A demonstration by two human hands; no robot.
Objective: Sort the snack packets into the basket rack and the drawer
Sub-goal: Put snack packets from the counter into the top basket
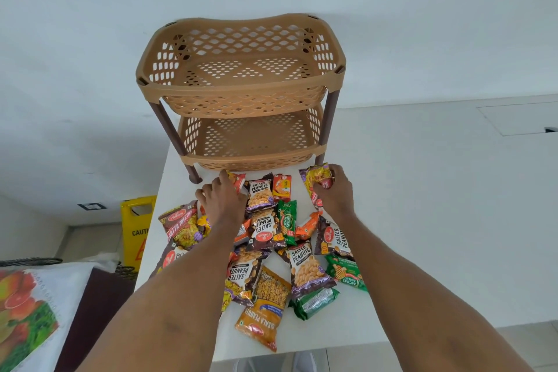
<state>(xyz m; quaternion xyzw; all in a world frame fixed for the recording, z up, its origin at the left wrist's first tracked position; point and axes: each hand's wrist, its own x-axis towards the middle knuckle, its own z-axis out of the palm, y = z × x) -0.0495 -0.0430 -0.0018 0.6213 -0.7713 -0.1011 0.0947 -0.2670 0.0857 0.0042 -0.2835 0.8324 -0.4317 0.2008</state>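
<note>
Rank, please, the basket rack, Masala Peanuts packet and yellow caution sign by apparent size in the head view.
1. basket rack
2. Masala Peanuts packet and yellow caution sign: about alike; sign partly hidden.

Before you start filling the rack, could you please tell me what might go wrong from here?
1. The masala peanuts packet lies at the near edge of the table; a careless sweep could knock it off.
2. On the basket rack, the front left leg stands close to the table's side edge; a nudge might tip it.
</note>
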